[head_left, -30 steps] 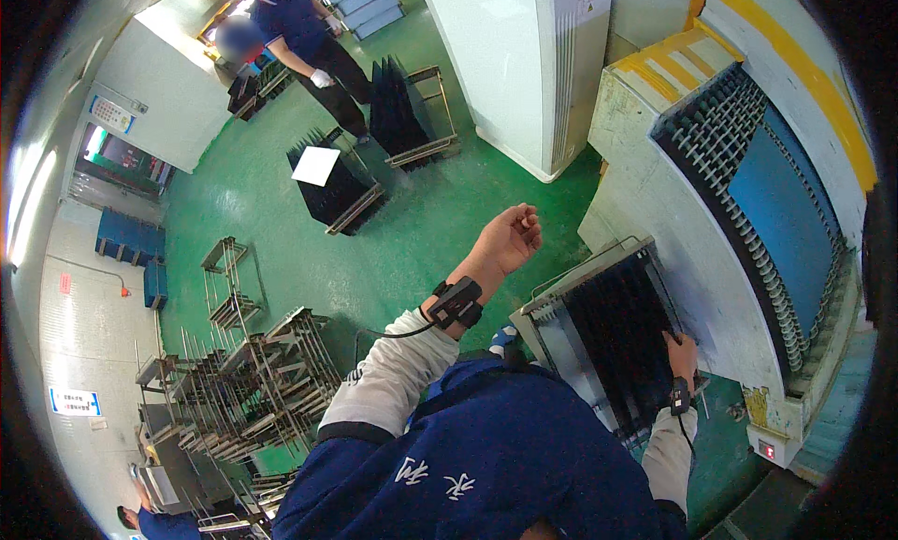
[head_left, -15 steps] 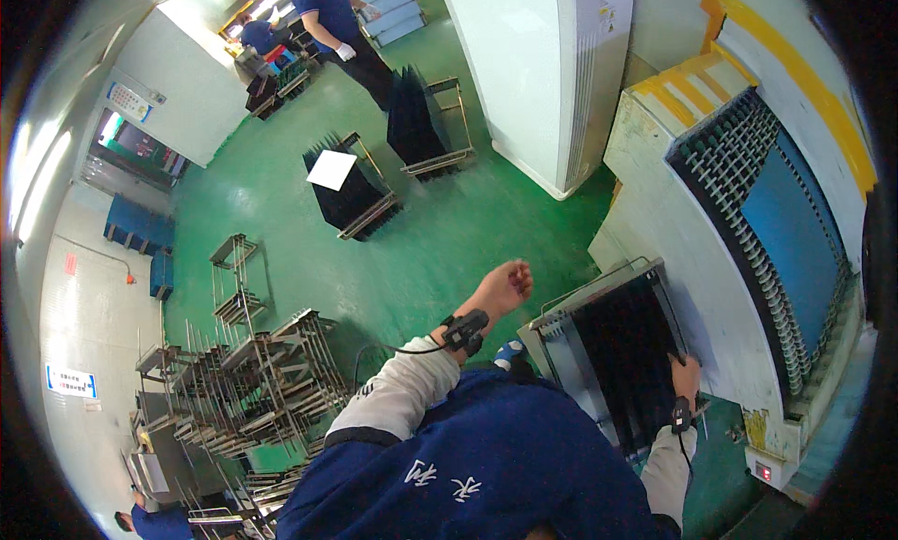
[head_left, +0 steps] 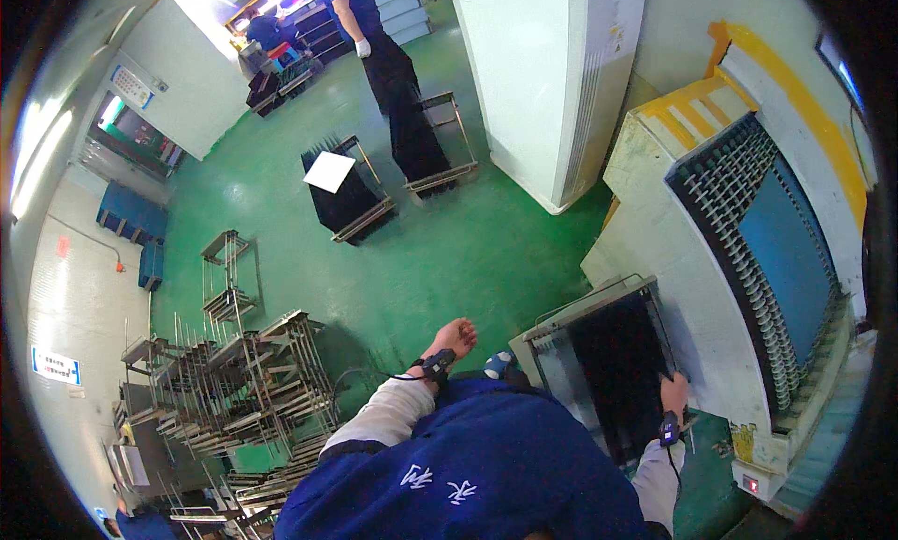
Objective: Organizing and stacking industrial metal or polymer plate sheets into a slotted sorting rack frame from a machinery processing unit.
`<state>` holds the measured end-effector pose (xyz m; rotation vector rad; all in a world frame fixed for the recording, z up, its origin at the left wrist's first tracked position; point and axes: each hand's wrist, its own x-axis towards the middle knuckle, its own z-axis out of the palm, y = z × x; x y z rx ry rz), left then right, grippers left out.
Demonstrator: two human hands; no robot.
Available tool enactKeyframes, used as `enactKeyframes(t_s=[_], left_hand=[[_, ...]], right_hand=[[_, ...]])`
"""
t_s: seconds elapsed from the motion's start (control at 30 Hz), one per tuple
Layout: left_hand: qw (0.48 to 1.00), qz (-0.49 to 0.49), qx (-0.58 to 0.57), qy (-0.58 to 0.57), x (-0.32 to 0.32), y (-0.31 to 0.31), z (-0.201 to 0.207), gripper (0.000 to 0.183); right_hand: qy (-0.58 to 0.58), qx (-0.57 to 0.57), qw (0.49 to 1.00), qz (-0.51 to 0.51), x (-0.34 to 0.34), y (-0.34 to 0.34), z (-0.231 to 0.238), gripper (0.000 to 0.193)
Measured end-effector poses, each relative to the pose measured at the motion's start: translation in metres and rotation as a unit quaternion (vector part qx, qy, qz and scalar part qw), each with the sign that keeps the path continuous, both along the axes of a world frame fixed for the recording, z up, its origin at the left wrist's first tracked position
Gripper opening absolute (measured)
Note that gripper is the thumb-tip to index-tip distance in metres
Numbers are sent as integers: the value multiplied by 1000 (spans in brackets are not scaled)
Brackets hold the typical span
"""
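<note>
A worker's right hand (head_left: pixel 673 390) rests at the right edge of a metal rack (head_left: pixel 554 327) packed with dark panels (head_left: pixel 613 376), fingers curled, though whether they grip frame or panel cannot be told; the left hand (head_left: pixel 456 337), loosely curled with nothing visible in it, hangs over the green floor (head_left: pixel 440 250); the rack stands just beside a pale machine (head_left: pixel 669 236) with a bank of rollers (head_left: pixel 725 170); a one-sided pull could tip the rack, and a knock against the machine could chip or shift the closely set panels; white characters mark the navy shirt (head_left: pixel 514 465), while a blue-edged wall sign (head_left: pixel 56 364) and a yellow cabinet label (head_left: pixel 619 44) are too small to read.
</note>
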<state>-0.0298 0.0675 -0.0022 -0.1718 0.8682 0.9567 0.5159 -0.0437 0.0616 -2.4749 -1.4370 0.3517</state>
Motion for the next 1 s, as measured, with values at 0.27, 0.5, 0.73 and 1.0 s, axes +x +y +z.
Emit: enactKeyframes(t_s=[0.27, 0.5, 0.73, 1.0], left_hand=[[964, -8, -138, 227, -16, -10, 28, 22], [903, -181, -17, 388, -29, -20, -7, 7], [941, -198, -15, 274, -18, -12, -16, 9], [943, -187, 10, 275, 4, 1, 10, 9]], right_hand=[[-49, -70, 996, -4, -22, 6, 56, 31], [-25, 3, 1000, -16, -8, -10, 123, 31], [-22, 22, 996, -85, 31, -50, 206, 35], [268, 368, 834, -313, 28, -81, 229, 43]])
